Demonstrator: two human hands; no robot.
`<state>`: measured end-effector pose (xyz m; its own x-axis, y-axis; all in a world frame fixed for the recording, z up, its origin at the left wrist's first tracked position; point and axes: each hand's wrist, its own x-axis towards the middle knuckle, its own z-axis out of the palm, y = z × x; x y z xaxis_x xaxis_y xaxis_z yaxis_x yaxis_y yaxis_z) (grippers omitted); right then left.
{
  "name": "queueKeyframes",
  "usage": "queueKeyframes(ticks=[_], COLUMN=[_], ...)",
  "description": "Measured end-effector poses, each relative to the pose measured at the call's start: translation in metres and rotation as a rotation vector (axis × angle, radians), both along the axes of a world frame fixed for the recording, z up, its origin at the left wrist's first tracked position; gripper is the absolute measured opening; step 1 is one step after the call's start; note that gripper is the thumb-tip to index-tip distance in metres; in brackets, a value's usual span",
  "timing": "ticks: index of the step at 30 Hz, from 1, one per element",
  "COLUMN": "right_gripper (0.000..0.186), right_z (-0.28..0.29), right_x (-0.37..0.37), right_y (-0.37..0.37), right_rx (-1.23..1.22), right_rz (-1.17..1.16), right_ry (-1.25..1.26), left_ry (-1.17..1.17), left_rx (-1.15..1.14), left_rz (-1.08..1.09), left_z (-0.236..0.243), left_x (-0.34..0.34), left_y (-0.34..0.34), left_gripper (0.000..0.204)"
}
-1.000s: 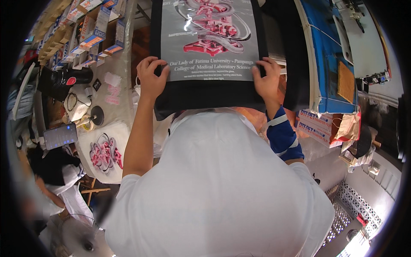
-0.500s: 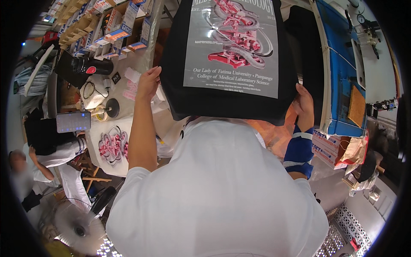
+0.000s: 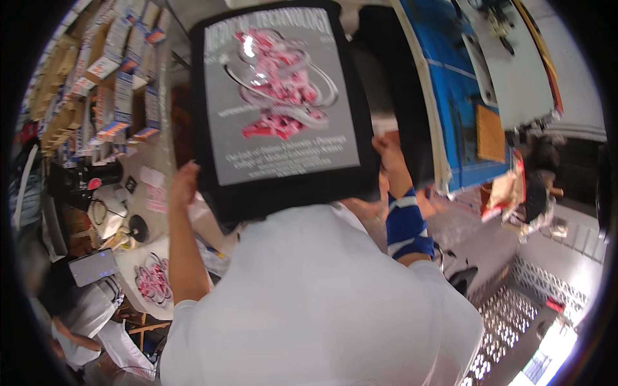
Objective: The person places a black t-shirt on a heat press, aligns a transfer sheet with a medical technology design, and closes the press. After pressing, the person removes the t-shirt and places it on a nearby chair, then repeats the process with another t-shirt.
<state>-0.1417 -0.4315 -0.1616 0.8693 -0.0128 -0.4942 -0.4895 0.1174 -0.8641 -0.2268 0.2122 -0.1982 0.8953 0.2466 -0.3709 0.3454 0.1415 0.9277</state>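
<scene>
A black T-shirt [image 3: 293, 193] lies stretched out in front of me, its hem toward my body. A large grey rectangular print [image 3: 225, 141] covers its front, with pale lettering and a red and silver microscope-like picture; parts of it look glossy. My left hand [image 3: 185, 185] is closed at the shirt's left edge near the hem. At the right edge, my right hand [image 3: 389, 156] is also closed on the cloth, with a blue and grey band [image 3: 407, 226] around that forearm. Motion blurs both hands, and some fingertips are hidden.
Left are stacked cardboard boxes [image 3: 116, 106], a table with a printed white cloth [image 3: 138, 267], a black round-ended tool [image 3: 137, 228] and a phone [image 3: 94, 267]. A person's arm [image 3: 77, 336] shows lower left. A blue machine [image 3: 463, 116] with an orange-brown pad [image 3: 490, 133] stands right.
The whole view has swung, so the shirt, both hands and the blue machine appear farther left and lower. Both hands stay at the shirt's edges.
</scene>
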Motion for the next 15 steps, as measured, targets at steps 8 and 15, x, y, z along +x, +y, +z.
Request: queueKeyframes(ticks=[8,15], right_gripper=[0.065,0.06], right_z=[0.065,0.08], right_x=[0.146,0.286], right_y=[0.077,0.11], right_rx=[0.393,0.462], right_rz=[-0.036,-0.113], right_ry=[0.225,0.067], left_ry=[0.245,-0.087], left_rx=[-0.863,-0.505], left_rz=[-0.026,0.164], left_z=[0.079,0.012], left_x=[0.138,0.281], left_y=[-0.069,-0.024], left_gripper=[0.098,0.093])
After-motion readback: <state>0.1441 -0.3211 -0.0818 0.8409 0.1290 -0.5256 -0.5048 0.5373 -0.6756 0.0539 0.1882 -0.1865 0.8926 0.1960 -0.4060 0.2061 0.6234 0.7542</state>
